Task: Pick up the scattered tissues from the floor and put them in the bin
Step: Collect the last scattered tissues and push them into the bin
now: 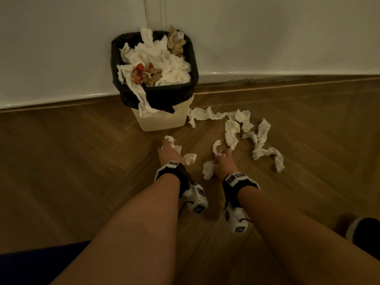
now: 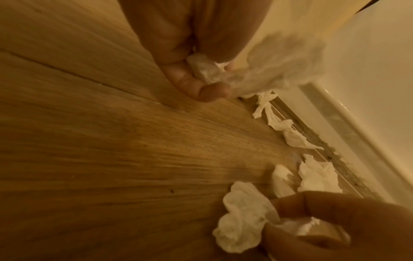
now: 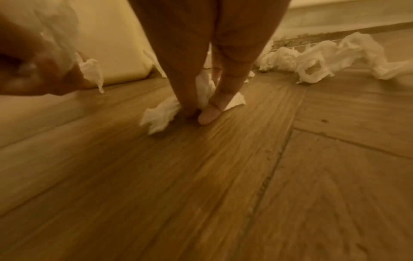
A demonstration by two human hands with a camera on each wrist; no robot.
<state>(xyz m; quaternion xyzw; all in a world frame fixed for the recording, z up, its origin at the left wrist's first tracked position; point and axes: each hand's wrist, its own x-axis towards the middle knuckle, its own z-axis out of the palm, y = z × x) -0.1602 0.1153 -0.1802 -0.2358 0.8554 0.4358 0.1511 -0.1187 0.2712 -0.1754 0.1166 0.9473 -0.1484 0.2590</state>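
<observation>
A cream bin point(image 1: 162, 122) with a black liner point(image 1: 115, 58) stands against the wall, heaped with white tissues. My left hand point(image 1: 169, 154) hovers just in front of it and grips a crumpled tissue point(image 2: 279, 65), whose ends stick out on both sides. To its right my right hand point(image 1: 223, 163) is down at the floor, pinching a white tissue point(image 3: 159, 114) between thumb and fingers. More loose tissues point(image 1: 261, 138) lie scattered on the wooden floor to the right of the bin, some point(image 3: 324, 58) close to the skirting.
A white wall with a skirting board point(image 1: 287, 76) runs behind the bin. One tissue point(image 1: 144, 99) hangs over the bin's front rim. A dark slipper point(image 1: 362, 231) sits at the lower right. Bare herringbone wood floor point(image 1: 72, 161) spreads to the left.
</observation>
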